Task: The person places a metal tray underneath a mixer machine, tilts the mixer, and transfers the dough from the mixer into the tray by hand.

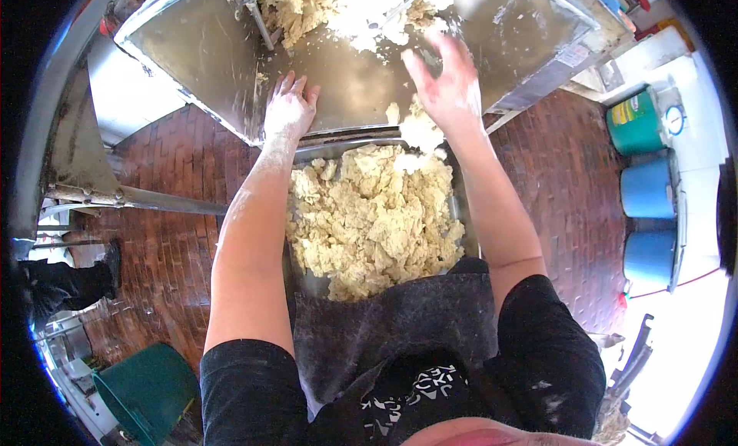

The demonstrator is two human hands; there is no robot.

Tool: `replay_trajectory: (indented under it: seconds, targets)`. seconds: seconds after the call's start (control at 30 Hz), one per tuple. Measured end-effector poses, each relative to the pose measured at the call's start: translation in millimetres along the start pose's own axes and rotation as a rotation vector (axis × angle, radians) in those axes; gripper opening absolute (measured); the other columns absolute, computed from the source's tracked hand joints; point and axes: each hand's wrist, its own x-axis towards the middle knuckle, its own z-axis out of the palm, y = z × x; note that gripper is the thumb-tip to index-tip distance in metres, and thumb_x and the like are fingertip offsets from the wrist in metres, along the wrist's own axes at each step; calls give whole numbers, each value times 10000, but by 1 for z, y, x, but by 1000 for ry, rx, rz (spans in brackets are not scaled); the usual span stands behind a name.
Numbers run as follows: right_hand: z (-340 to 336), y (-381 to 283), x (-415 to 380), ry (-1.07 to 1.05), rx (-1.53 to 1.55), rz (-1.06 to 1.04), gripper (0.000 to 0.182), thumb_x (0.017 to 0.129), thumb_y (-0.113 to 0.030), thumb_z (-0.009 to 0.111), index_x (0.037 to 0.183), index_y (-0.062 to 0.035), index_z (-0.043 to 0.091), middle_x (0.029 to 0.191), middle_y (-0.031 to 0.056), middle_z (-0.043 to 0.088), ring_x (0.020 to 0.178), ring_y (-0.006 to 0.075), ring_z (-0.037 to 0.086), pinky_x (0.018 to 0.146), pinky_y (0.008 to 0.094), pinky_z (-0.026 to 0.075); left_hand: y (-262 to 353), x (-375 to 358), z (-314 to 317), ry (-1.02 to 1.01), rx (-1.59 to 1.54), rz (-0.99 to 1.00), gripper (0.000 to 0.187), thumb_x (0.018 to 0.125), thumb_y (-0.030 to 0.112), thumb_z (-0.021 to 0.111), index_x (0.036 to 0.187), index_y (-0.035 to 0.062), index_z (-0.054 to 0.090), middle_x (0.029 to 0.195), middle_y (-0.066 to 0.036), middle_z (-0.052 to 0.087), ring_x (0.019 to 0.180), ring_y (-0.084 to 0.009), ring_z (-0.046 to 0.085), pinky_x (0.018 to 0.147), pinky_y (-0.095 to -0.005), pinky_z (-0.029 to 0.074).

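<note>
My left hand (292, 108) lies on the front wall of a large metal trough (338, 88), fingers a little apart, holding nothing. Further right, my right hand (444, 84) is over the same wall, thumb and fingers spread, slightly blurred, with nothing gripped. Pale dough pieces (419, 127) hang or fall beside its wrist at the trough's edge. More crumbly dough (307, 15) is inside the trough near a metal mixing bar (260, 23). Below my hands, a metal tray (307, 150) holds a big heap of lumpy yellowish dough (377, 219). Flour coats both hands.
Blue bins (647, 188) and a green container (634, 123) line the right side. A green tub (146, 392) stands at the lower left. A metal bar (169, 200) crosses left of the tray. Another person's dark-clothed leg (77, 284) shows at far left, over brick floor (169, 254).
</note>
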Motion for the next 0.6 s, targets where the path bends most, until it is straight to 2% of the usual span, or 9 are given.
replay_trajectory:
  seconds: [0.03,0.13,0.23,0.33,0.37,0.4,0.47,0.57,0.6]
  targets:
    - [-3,-25,14,160,-104,-98,359,929,-329,714,1206,-102,690,1062,177,692,1062,342,674,906,446,557,-1,0,1,3,1,-1,517,1040,461,520,1411,114,613,1550,-153,500,1482,-329,401,1228,-469,318]
    - [-6,-60,49,129,-242,-419,475,978,-197,505,1398,10,584,1331,272,614,1230,341,585,1105,450,439,-3,0,4,8,-4,-5,519,1038,461,524,1412,112,612,1545,-154,505,1480,-331,403,1227,-470,319]
    - [23,-27,81,83,-678,-587,389,947,-228,544,1237,-24,704,1155,245,688,1172,320,614,1056,462,469,-1,0,0,32,-10,13,515,1027,455,554,1387,95,636,1533,-169,517,1451,-350,441,1208,-462,354]
    - [-1,-56,106,-452,-769,-542,302,927,-251,573,1012,-47,779,1024,207,731,1135,314,649,1014,440,499,0,-2,1,29,11,29,527,1024,462,559,1395,96,632,1547,-172,502,1452,-349,442,1209,-459,356]
    - [10,-40,116,-313,-500,-535,272,902,-250,594,834,-61,776,912,165,750,1010,310,720,923,434,554,-2,-2,0,28,24,30,534,1025,467,554,1406,100,624,1557,-170,492,1460,-344,434,1215,-459,347]
    - [22,-27,124,-379,-556,-473,267,896,-242,595,822,-57,772,885,158,751,947,312,731,868,440,568,-2,-2,-1,22,36,26,544,1027,475,545,1421,105,610,1568,-164,479,1468,-339,422,1221,-460,336]
    - [21,-48,129,-509,-672,-332,258,884,-226,596,800,-49,765,829,145,753,819,315,754,757,450,595,-2,-4,0,2,53,30,565,1031,491,526,1450,116,582,1590,-150,454,1485,-329,399,1233,-463,313]
    - [-31,-94,133,-805,-249,-123,263,900,-213,570,844,-68,781,823,169,756,751,338,752,695,485,603,1,-5,-4,-43,62,10,588,1034,512,505,1481,133,551,1618,-128,420,1505,-314,367,1244,-467,288]
    - [-19,-78,137,-840,-197,-97,217,912,-232,613,990,-70,736,922,157,736,849,314,730,757,450,592,3,-5,-5,-40,55,6,584,1033,509,507,1476,132,556,1610,-128,429,1501,-315,371,1246,-475,280]
